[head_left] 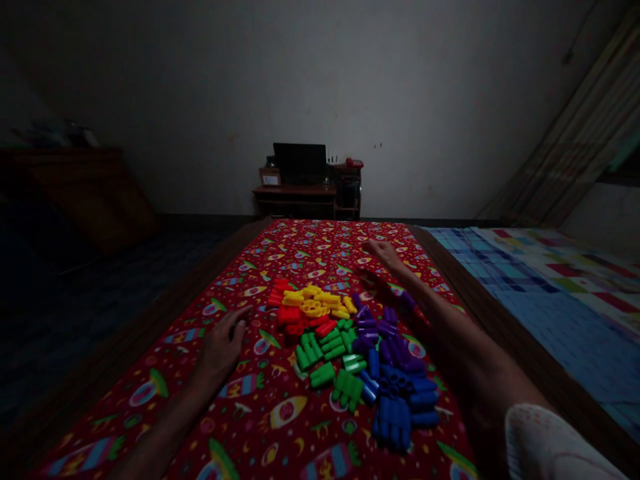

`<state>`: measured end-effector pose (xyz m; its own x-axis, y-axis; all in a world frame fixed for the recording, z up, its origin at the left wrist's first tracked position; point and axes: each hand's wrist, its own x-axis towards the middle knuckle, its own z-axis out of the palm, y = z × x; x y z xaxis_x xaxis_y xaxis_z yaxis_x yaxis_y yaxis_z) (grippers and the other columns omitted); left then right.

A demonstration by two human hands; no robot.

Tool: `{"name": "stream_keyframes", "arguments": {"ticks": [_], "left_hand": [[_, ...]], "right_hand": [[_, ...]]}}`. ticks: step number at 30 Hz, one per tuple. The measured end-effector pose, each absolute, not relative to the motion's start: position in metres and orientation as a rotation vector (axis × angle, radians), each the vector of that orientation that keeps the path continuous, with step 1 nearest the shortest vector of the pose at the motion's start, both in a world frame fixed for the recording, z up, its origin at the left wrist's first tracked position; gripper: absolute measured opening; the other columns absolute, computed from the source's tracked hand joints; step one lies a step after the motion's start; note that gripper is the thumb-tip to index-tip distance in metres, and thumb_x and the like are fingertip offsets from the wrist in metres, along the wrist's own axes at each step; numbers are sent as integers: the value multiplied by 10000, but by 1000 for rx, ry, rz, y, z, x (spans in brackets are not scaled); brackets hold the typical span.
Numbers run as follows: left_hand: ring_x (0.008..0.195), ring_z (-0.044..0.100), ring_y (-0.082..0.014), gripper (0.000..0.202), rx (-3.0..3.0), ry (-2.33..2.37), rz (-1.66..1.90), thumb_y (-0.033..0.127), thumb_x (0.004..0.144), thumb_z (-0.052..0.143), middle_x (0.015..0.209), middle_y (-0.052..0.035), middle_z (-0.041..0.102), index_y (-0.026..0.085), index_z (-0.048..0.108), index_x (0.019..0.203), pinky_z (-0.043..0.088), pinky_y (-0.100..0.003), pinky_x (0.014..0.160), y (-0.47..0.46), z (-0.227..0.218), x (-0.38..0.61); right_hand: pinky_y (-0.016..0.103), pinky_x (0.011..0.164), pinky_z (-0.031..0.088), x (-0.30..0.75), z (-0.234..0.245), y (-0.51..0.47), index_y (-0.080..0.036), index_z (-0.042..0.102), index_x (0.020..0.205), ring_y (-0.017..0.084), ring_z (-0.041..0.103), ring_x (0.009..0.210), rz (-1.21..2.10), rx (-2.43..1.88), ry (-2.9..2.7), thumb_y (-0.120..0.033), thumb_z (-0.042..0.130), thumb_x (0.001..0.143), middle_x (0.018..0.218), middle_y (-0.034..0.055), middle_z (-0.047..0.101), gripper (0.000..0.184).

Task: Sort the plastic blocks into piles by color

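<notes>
My left hand (224, 347) lies low over the red patterned cloth, left of the pieces, with its forefinger stretched out and its thumb apart, holding nothing. Farther out, my right hand (384, 253) hovers above the cloth with its fingers curled together; no piece shows in it. Between my arms lie plastic tube-shaped building blocks grouped by colour: red blocks (290, 317), yellow blocks (315, 303), green blocks (333, 343), purple blocks (367, 327) and blue blocks (393, 420). One purple block (407, 301) lies apart, close beside my right forearm.
The red cloth (280, 440) covers a long surface with brown borders. Beyond it stands a small desk (295, 191) with a dark screen (300, 160). A wooden cabinet (85, 193) is at the left, and blue checked bedding (505, 300) spreads at the right.
</notes>
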<state>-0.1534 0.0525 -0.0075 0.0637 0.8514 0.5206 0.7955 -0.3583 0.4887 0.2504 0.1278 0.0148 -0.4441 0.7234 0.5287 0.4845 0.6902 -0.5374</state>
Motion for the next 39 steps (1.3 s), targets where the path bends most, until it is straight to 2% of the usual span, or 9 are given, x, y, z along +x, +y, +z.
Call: {"name": "stream_keyframes", "arguments": {"ticks": [6, 10, 13, 19, 27, 30, 33, 36, 39], "left_hand": [[1383, 349, -244, 448, 2851, 1095, 1079, 241, 940, 399, 1454, -88, 455, 223, 408, 1388, 322, -467, 1137, 1, 16, -76], [1435, 227, -294, 502, 3114, 324, 630, 465, 909, 484, 1521, -23, 378, 266, 455, 1369, 183, -551, 1176, -53, 31, 14], [1427, 245, -274, 378, 3172, 79, 550, 420, 945, 410, 1460, 0, 454, 246, 587, 1230, 131, -527, 1194, -73, 31, 64], [1347, 374, -311, 247, 3285, 386, 581, 294, 937, 471, 1358, -17, 516, 272, 647, 1109, 215, -585, 1141, -57, 24, 72], [1406, 253, -390, 282, 3240, 927, 617, 315, 924, 512, 1436, -93, 438, 269, 581, 1193, 144, -722, 1093, -29, 27, -11], [1415, 249, -373, 296, 3200, 1076, 649, 243, 924, 489, 1478, -123, 402, 242, 579, 1206, 168, -708, 1096, -15, 35, -37], [1413, 279, -342, 298, 3087, 1261, 757, 223, 925, 467, 1486, -121, 403, 242, 597, 1192, 162, -681, 1115, 7, 41, -64], [1392, 332, -326, 390, 2830, 1394, 779, 354, 916, 496, 1492, -128, 393, 218, 559, 1276, 259, -581, 1132, 29, 44, -98], [1377, 364, -315, 529, 2548, 1386, 750, 499, 899, 478, 1488, -131, 404, 205, 522, 1337, 364, -493, 1100, 37, 44, -139]], "right_hand": [[319, 641, 525, 340, 2, 112, -153, 706, 851, 214, 650, 752, 484, -1432, -1569, -649, 324, 894, 781, 89, 688, 627], [320, 696, 523, 315, -1, 110, -157, 718, 924, 210, 658, 766, 637, -1518, -1507, -673, 373, 850, 805, 94, 708, 625], [347, 758, 517, 270, -1, 111, -161, 724, 952, 229, 660, 833, 678, -1476, -1612, -666, 357, 860, 839, 97, 715, 630], [372, 875, 487, 187, 6, 113, -162, 690, 1113, 235, 636, 987, 847, -1189, -1847, -653, 289, 904, 1051, 89, 707, 667], [385, 1059, 365, 129, 23, 102, -181, 641, 1219, 257, 475, 1266, 900, -1099, -1928, -678, 354, 880, 1222, 80, 641, 666], [385, 1104, 318, 109, 25, 103, -200, 593, 1289, 266, 395, 1342, 927, -1066, -1921, -722, 426, 825, 1310, 72, 592, 718], [416, 1067, 379, 91, 31, 111, -188, 572, 1316, 266, 488, 1275, 1071, -1054, -1850, -755, 241, 861, 1311, 107, 593, 799], [439, 1033, 424, 98, 39, 109, -185, 568, 1322, 256, 558, 1211, 1187, -999, -1767, -733, 110, 885, 1318, 131, 590, 837], [464, 1087, 369, 142, 39, 77, -208, 571, 1327, 273, 500, 1282, 1091, -1014, -1852, -723, 241, 886, 1365, 114, 559, 754]]}}
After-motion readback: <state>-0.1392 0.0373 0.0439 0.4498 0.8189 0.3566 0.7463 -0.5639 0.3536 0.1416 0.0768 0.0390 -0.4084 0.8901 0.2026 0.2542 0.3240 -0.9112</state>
